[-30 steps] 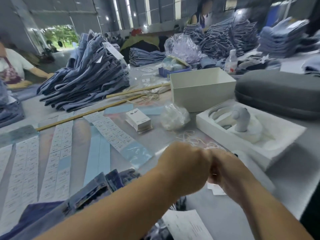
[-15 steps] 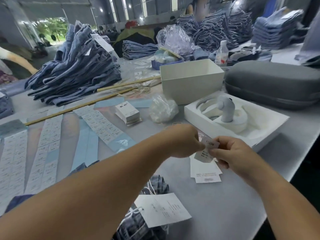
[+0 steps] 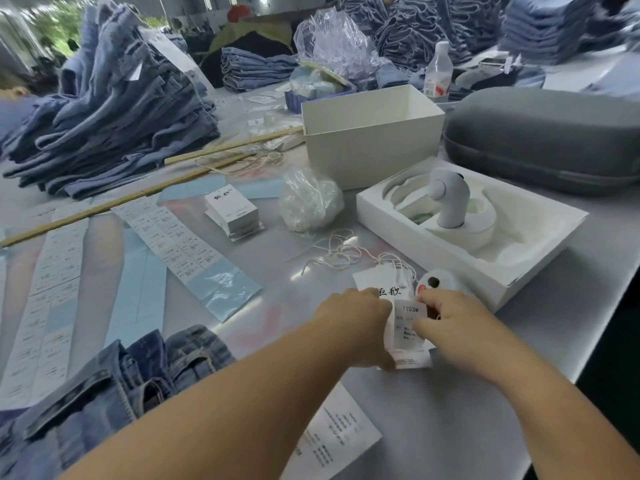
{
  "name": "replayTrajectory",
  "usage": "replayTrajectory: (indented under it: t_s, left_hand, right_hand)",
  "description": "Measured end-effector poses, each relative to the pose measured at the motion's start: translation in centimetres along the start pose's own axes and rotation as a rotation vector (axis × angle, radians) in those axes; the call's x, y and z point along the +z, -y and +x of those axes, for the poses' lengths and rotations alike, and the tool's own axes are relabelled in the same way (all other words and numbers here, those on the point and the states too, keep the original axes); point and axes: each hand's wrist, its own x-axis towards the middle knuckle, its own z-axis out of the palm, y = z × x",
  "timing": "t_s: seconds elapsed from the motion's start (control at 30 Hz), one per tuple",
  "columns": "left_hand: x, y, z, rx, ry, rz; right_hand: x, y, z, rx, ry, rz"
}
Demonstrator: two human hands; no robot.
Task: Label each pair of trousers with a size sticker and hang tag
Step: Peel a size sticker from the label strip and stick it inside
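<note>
My left hand [image 3: 356,323] and my right hand [image 3: 450,327] meet over the table's near right part. Between them they pinch a small white size sticker [image 3: 406,327] printed 1103#, held over a white hang tag [image 3: 384,284] with black characters and a looped string. A pair of blue jeans [image 3: 114,386] lies at the lower left, under my left forearm. Another white hang tag [image 3: 334,441] lies by the jeans. Long sheets of size stickers [image 3: 173,240] run across the table's left side.
A stack of hang tags [image 3: 232,211] and a plastic bag [image 3: 308,202] sit mid-table, loose strings [image 3: 332,251] nearby. An open white box [image 3: 367,133], a white tray [image 3: 540,237], a grey case [image 3: 543,136], wooden sticks [image 3: 104,206] and piles of jeans [image 3: 110,109] stand behind.
Both hands have dropped lower and nearer to the table, bringing the sticker down over the hang tag. The view has tilted down and closer.
</note>
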Motion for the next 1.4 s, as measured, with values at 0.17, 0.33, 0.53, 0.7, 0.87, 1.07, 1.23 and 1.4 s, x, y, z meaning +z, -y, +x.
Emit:
replayTrajectory:
  t_s: [0.17,0.33,0.53,0.7,0.87,1.07,1.23,1.4]
  left_hand:
    - [-0.2,1.4,0.1,-0.075,-0.014,-0.071]
    - [0.8,1.9,0.6,-0.373,-0.034,-0.169]
    - [0.5,2.3,0.9,-0.448,0.084,-0.251]
    - [-0.2,2.3,0.3,-0.477,0.143,-0.318]
    - [-0.3,2.7,0.0,-0.522,0.14,-0.393]
    - [0.2,2.3,-0.2,-0.519,0.042,-0.419]
    - [0.1,2.7,-0.1,-0.499,-0.038,-0.255]
    - [-0.2,4.2,-0.1,-0.369,0.105,-0.251]
  right_hand:
    - [1.4,-0.3,0.5,0.003,0.046,-0.035]
    - [2.5,-0.5,0.6,-0.012,0.023,0.03]
    - [2.8,-0.3,0.3,-0.009,0.013,0.149]
    - [3.5,0.2,-0.4,-0.027,-0.14,0.188]
    - [3.4,0.4,-0.9,-0.066,-0.21,0.227]
    - [4.2,0.7,-0.6,-0.062,-0.149,0.203]
    - [4.4,1.1,0.0,-0.061,-0.073,0.114]
    - [4.3,2.1,1.4,-0.12,0.015,0.023]
